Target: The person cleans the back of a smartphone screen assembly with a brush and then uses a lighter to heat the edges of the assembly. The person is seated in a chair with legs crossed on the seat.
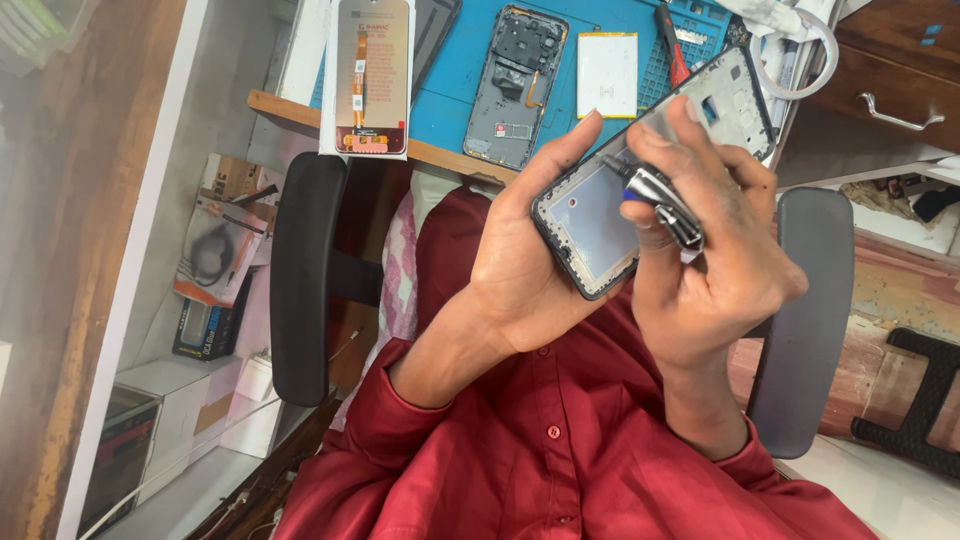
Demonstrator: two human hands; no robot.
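Black phone frame [655, 170] cradled in the left hand [525, 260], long axis running away up-right. Right hand [715, 255] pinches a metal-tipped tool [655, 195], tip on the frame's middle, directly over it; blue mat [610, 20] beyond.

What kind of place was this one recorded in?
Probably a phone repair bench: a blue work mat holds an opened phone body, a loose battery and a replacement screen.
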